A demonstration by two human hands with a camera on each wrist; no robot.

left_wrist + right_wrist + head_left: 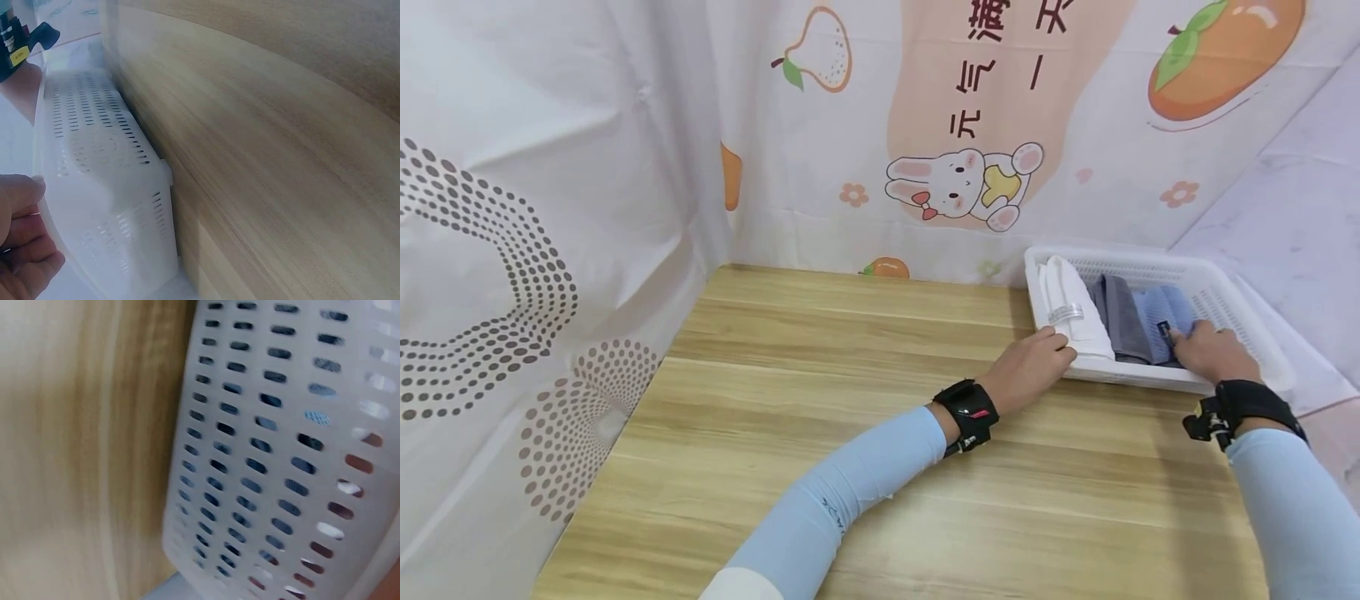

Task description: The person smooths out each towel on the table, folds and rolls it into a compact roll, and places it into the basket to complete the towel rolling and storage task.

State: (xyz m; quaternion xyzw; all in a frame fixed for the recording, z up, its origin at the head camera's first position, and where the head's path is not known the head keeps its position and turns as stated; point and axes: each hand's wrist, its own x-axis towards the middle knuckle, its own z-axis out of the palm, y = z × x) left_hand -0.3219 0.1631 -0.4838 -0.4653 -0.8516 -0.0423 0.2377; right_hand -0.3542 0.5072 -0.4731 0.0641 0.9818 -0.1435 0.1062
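Observation:
A white perforated plastic basket (1135,373) stands at the far right of the table with folded towels inside. From left to right they are a white towel (1067,292) with a label, a dark grey towel (1122,321) and a blue towel (1157,312) with a small black tag. My left hand (1033,362) holds the basket's near left corner; in the left wrist view its thumb and fingers meet at the rim. Reaching over the near rim, my right hand (1213,352) grips the blue towel's right side, beside the tag. Its fingers show partly through the basket holes in the right wrist view.
The wood-grain table (850,350) extends left and forward of the basket. A printed curtain (820,167) hangs along the back edge, and a white dotted sheet (587,250) borders the left. Pale cloth (1300,233) lies behind the basket on the right.

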